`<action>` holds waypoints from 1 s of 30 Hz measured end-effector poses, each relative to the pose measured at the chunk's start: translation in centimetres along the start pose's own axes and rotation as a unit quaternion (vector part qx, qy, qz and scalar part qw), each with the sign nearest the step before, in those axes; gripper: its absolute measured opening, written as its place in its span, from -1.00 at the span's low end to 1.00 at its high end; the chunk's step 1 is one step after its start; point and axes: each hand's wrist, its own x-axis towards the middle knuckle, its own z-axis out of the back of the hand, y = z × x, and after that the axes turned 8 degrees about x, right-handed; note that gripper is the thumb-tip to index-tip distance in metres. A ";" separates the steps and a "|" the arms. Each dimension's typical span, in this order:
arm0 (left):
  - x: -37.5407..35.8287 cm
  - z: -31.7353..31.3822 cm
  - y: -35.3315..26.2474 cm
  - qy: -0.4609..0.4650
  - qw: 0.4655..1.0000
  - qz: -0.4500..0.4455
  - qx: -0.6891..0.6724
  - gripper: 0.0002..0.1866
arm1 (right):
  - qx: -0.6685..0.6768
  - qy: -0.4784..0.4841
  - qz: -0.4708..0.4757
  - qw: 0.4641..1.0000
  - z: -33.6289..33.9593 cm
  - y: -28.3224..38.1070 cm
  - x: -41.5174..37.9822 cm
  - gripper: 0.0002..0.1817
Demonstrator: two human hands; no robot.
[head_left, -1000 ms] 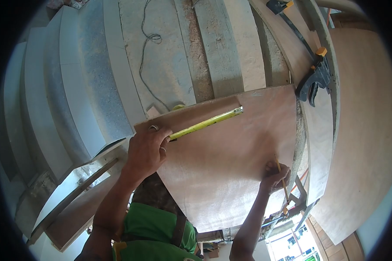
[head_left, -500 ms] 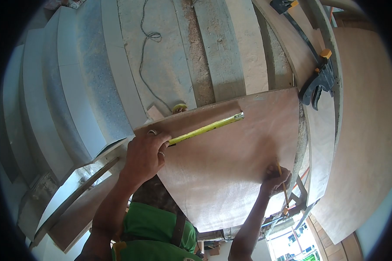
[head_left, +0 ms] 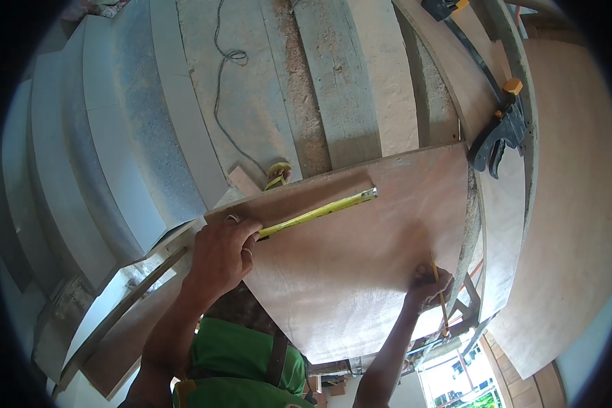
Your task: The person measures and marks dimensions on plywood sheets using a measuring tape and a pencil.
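My left hand (head_left: 217,255) pinches a yellow tape measure blade (head_left: 319,212) near the left edge of a reddish-brown plywood panel (head_left: 340,292). The blade slants up to the right across the panel, its metal hook at the free end. Over the panel's right side, my right hand (head_left: 427,289) grips a yellow pencil (head_left: 445,309), with the fingers closed around it and the tip pointing away from me. A small yellow round object (head_left: 279,173) shows just past the panel's far edge.
A black and orange bar clamp (head_left: 500,136) grips the curved wooden edge at the right. Pale steps (head_left: 136,136) curve along the left. A dark cord (head_left: 217,102) lies on the dusty boards beyond the panel. Another large plywood sheet (head_left: 564,190) stands far right.
My left hand and the tape blade have shifted slightly left and toward me. The right hand with the pencil stays almost in place, and the view has tilted a little.
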 end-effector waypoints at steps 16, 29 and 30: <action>0.4 -0.2 0.3 -0.005 1.000 -0.002 -0.013 -0.84 | -0.075 0.020 0.055 0.995 -0.3 1.2 -0.1 -0.49; 0.4 0.2 0.1 -0.011 1.000 -0.002 -0.008 -0.90 | -0.026 0.018 0.015 0.999 0.2 0.2 0.0 -0.50; 0.3 0.4 0.0 -0.012 1.000 -0.005 -0.005 -0.90 | -0.023 0.015 0.014 1.000 0.2 0.3 0.0 -0.50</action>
